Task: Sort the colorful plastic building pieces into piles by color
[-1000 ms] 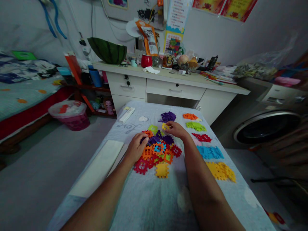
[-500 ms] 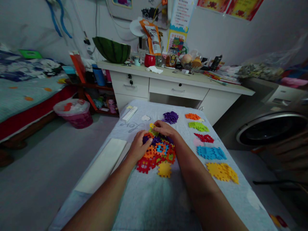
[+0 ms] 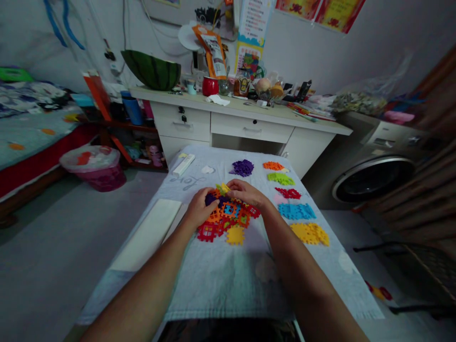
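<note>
A mixed pile of plastic interlocking building tiles (image 3: pixel 230 211), in red, orange, purple, blue and yellow, lies at the middle of the cloth-covered table. My left hand (image 3: pixel 201 206) curls at its left side, thumb and fingers closed around purple tiles (image 3: pixel 213 197). At the far edge of the pile, my right hand (image 3: pixel 245 192) pinches a yellow tile (image 3: pixel 225 188), its fingertips partly hidden. Close to that tile is a lime-green piece. Nearest to me, a plain yellow square tile (image 3: pixel 235 235) lies flat at the pile's front.
Sorted heaps run down the right side: orange (image 3: pixel 273 166), green (image 3: pixel 281 178), red (image 3: pixel 288 193), blue (image 3: pixel 296 211) and yellow (image 3: pixel 309 233). Behind the pile is a purple heap (image 3: pixel 242 167). A white box (image 3: pixel 184 165) lies back left; a desk (image 3: pixel 249 107) stands beyond the table.
The camera view has shifted, so the table's near edge now shows. My right hand has drawn slightly nearer the yellow tile; my left hand stays on the pile's left side.
</note>
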The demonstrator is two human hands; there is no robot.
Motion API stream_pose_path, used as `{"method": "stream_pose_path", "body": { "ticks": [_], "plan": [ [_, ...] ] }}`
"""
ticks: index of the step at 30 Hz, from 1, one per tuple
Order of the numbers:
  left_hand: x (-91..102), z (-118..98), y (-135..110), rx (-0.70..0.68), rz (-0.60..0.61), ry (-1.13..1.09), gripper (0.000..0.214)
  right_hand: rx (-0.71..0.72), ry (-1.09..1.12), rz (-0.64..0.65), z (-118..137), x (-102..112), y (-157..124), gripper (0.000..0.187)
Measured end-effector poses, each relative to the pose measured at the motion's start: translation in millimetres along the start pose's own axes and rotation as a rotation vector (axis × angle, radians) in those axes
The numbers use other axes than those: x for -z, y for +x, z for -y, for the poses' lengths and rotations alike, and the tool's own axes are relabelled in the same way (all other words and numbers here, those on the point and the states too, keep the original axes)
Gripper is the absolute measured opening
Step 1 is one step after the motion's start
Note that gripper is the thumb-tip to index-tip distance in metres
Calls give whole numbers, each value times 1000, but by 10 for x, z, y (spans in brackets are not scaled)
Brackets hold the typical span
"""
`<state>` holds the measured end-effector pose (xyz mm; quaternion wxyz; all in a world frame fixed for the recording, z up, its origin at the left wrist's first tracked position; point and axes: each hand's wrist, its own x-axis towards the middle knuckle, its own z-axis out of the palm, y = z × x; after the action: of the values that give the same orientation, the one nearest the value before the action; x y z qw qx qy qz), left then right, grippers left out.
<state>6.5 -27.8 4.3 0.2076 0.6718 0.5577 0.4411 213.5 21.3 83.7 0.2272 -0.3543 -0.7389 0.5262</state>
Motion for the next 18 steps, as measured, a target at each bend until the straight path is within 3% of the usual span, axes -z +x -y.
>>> {"method": "stream_pose_path", "body": {
  "ticks": [4,10,14,18],
  "plan": [
    [28,-43,-2,-14,24,15,38,16,-37,-63,61,-34,-379,35],
    [39,-47,11,-31,18,9,39,-3,-518,-312,-72,171,-1048,42],
    [22,17,17,-39,26,9,40,-122,-779,-437,-234,434,-1608,43],
    [13,54,20,-33,33,-2,38,-296,-953,-459,-395,670,-2140,48]
  ]
}}
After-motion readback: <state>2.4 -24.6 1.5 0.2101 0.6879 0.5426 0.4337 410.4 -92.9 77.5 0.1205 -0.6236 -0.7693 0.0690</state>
